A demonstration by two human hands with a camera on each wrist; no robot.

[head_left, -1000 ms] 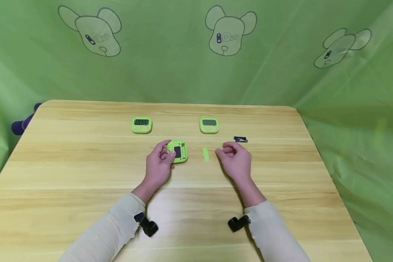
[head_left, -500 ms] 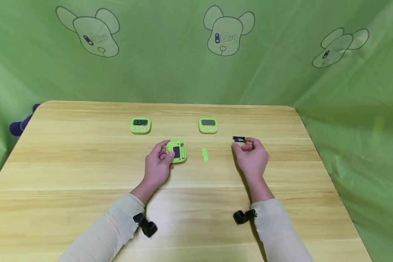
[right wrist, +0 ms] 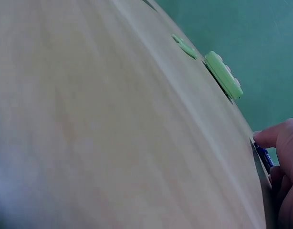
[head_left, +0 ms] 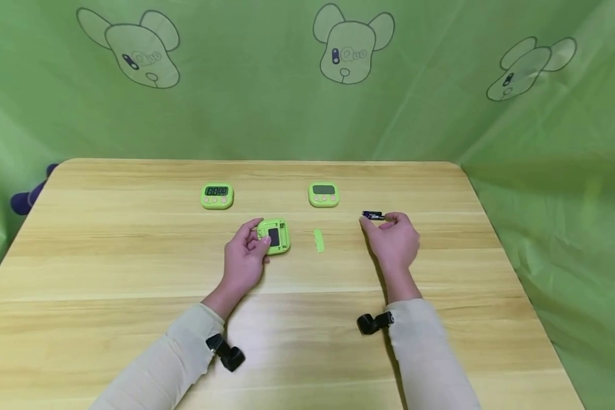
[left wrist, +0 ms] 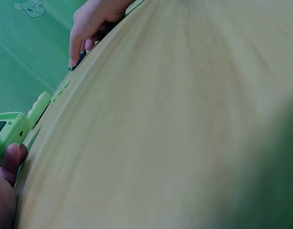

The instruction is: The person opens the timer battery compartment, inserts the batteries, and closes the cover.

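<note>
My left hand [head_left: 243, 259] grips a green digital timer [head_left: 282, 236] by its left side, thumb across the back. The back faces up, with its battery compartment uncovered and a dark panel in the middle. On the table to its right lies a thin green battery cover [head_left: 319, 241]. Farther right, two dark blue batteries [head_left: 372, 215] lie side by side. My right hand [head_left: 396, 242] pinches a battery end to end; in the right wrist view the thumb touches one tip of the battery [right wrist: 265, 156]. The fingers at the other end are partly hidden.
Two more green timers stand at the back of the wooden table [head_left: 297, 341]: the left timer [head_left: 217, 196] displays digits, the right timer [head_left: 323, 195] has a blank screen. A green curtain [head_left: 256, 114] hangs behind the table and along its sides.
My right hand has moved right from beside the battery cover to the batteries and closed its fingertips on one. The left hand still holds the timer in nearly the same place.
</note>
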